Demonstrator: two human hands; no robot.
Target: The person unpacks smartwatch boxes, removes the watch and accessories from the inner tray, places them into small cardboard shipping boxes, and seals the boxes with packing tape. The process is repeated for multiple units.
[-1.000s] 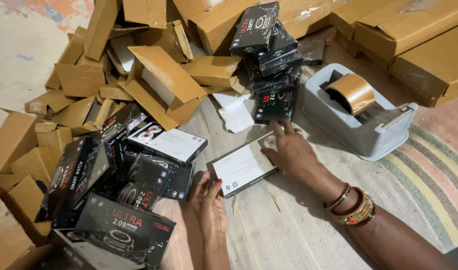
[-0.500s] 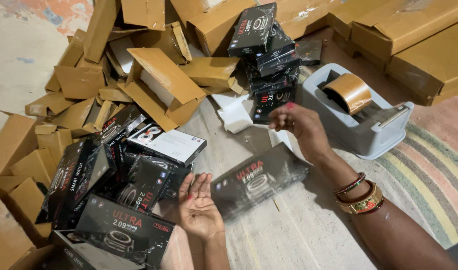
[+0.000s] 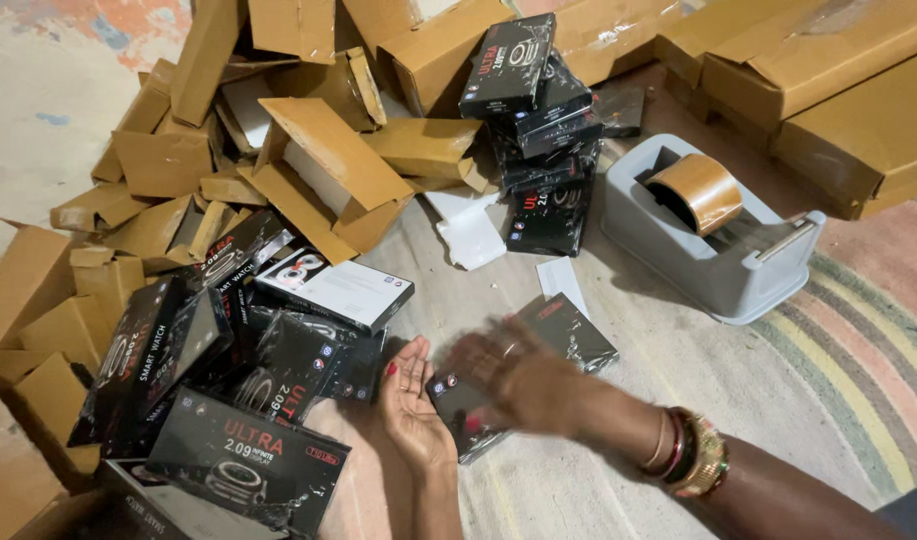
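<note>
On the far left, flattened and torn brown cardboard boxes [image 3: 158, 170] lie heaped across a worn, paint-flecked floor [image 3: 48, 70], and in front of them sprawls a loose pile of black shrink-wrapped boxes [image 3: 178, 370], with one white-faced box [image 3: 338, 288] lying on top. Just right of that pile the left hand [image 3: 415, 405] rests palm up with its fingers loosely spread, its edge touching the black box [image 3: 523, 372] that lies flat on the cloth; it holds nothing closed. The right hand [image 3: 513, 375] hovers over that same box, blurred with motion, fingers spread and palm down, so whether it actually grips the box cannot be told. Judging by this, the step in hand is handling a single wrapped box between the two palms, and the next move seems to call for a firm hold on its slick wrap so it does not slide. Behind the hands a leaning stack of black boxes [image 3: 538, 130] stands, with scraps of white paper [image 3: 473, 230] beside its foot. Further right sits a grey tape dispenser [image 3: 713, 235] carrying a roll of brown tape [image 3: 698, 192], and beyond it more closed brown cartons [image 3: 828, 90]. The work surface is a pale cloth [image 3: 628, 450] over a striped rug [image 3: 858, 370] on the floor.
</note>
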